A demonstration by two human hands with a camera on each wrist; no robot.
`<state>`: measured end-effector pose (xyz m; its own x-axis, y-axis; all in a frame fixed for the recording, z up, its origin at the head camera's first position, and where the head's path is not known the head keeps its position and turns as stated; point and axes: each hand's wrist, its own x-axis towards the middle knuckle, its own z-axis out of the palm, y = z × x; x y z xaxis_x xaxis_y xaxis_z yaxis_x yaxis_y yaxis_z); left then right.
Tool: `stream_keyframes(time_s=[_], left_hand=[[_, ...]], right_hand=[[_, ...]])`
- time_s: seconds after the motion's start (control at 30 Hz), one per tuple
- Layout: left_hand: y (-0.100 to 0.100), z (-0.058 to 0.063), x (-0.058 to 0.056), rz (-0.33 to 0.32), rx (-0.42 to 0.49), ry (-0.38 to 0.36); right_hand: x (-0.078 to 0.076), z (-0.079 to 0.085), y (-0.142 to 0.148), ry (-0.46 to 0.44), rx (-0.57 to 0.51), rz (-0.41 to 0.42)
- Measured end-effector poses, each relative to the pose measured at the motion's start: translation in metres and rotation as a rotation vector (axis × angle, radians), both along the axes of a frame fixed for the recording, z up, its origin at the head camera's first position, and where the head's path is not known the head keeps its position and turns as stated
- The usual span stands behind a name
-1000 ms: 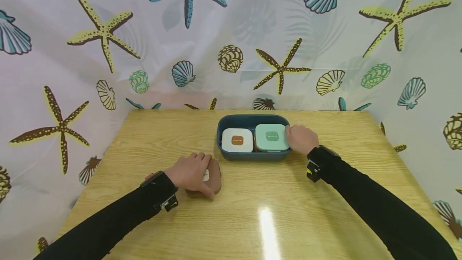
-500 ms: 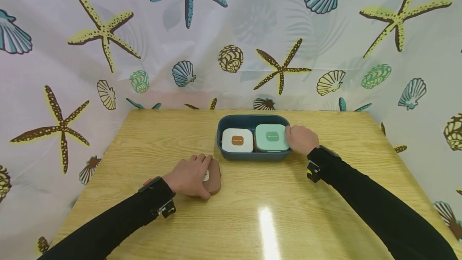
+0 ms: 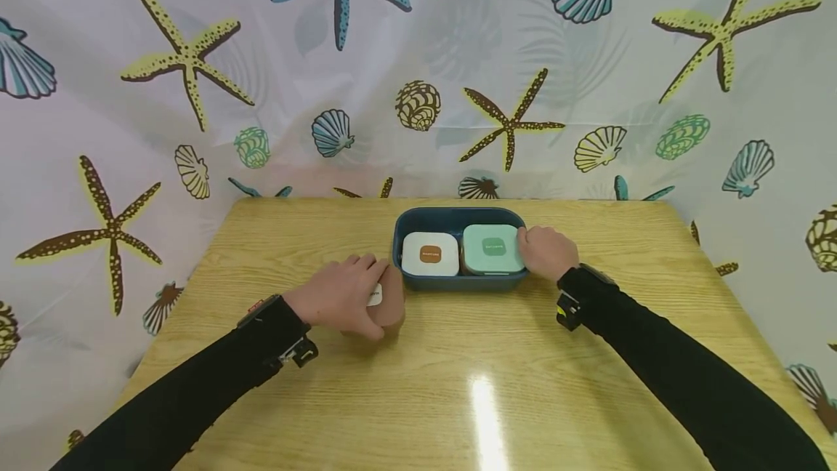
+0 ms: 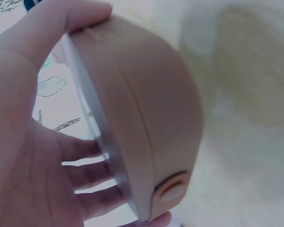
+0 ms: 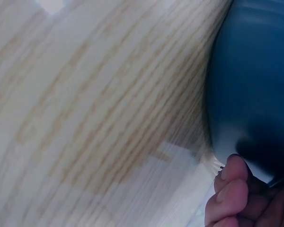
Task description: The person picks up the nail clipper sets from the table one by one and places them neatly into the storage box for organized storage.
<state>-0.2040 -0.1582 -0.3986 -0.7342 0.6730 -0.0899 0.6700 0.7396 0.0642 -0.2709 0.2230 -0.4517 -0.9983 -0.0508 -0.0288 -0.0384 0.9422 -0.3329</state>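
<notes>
My left hand (image 3: 341, 295) grips a small brown case (image 3: 392, 298) with rounded corners, its white label partly covered by fingers. In the left wrist view, the case (image 4: 146, 99) shows a seam along its side and a round-ended clasp; thumb and fingers span its two ends, and it appears lifted off the table. A dark blue bin (image 3: 458, 283) stands just right of it. Inside, a white case (image 3: 413, 262) with a brown label sits left of a mint-green case (image 3: 503, 264). My right hand (image 3: 548, 253) holds the bin's right end, its fingers curled at the wall in the right wrist view.
The bin stands near the back edge of a light wooden table (image 3: 418, 369). A white cloth (image 3: 392, 158) printed with starfish and shells hangs behind and at both sides. Glare marks the table's front middle.
My left hand has shifted its hold on the brown case and raised it, moving it slightly away from me and toward the bin. My right hand and the bin stay put.
</notes>
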Motion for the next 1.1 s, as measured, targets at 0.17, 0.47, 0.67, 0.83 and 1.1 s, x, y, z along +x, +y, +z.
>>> stream_keyframes(time_s=[0.17,0.47,0.67,0.83,1.1], left_hand=[[0.009,0.018,-0.006,-0.021,-0.004,-0.035],[0.031,0.043,-0.027,-0.009,0.01,-0.012],[0.049,0.048,-0.047,-0.011,-0.005,-0.049],[0.066,0.045,-0.065,-0.015,-0.012,-0.07],[0.091,0.036,-0.09,-0.005,-0.065,-0.102]], right_hand=[[-0.001,-0.001,0.002,-0.006,0.009,-0.005],[-0.004,-0.001,0.004,-0.036,0.026,-0.029],[-0.005,-0.002,0.002,-0.033,0.035,-0.029],[-0.005,-0.005,0.002,-0.038,0.039,-0.041],[-0.005,-0.003,0.003,-0.032,0.047,-0.044]])
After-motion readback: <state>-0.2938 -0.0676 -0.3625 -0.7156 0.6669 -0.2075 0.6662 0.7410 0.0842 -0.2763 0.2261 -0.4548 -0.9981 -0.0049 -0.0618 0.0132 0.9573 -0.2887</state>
